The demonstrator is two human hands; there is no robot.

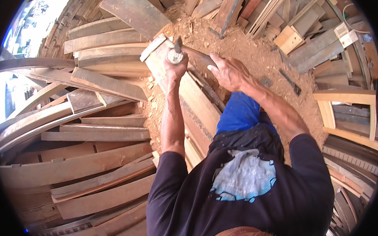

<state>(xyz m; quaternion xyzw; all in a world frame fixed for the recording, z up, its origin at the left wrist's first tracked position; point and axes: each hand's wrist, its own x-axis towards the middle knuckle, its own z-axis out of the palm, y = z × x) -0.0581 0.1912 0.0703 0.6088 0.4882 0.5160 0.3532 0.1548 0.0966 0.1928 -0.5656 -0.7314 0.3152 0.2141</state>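
My left hand is closed around an upright tool that looks like a chisel, with a pale, round, worn butt end on top. The tool's lower part is hidden beneath the fist. Beside that butt is a dark, narrow piece, perhaps a hammer's head. From near there a brown wooden handle runs to my right hand, whose fingers are closed on it. Below both hands a long, light wooden board slants away from my body, its far end by a short crosswise block.
Curved timber pieces are stacked along the left. Wood shavings cover the ground, where a dark metal tool and a dark angled bar lie. Offcuts and a pale wooden frame line the right.
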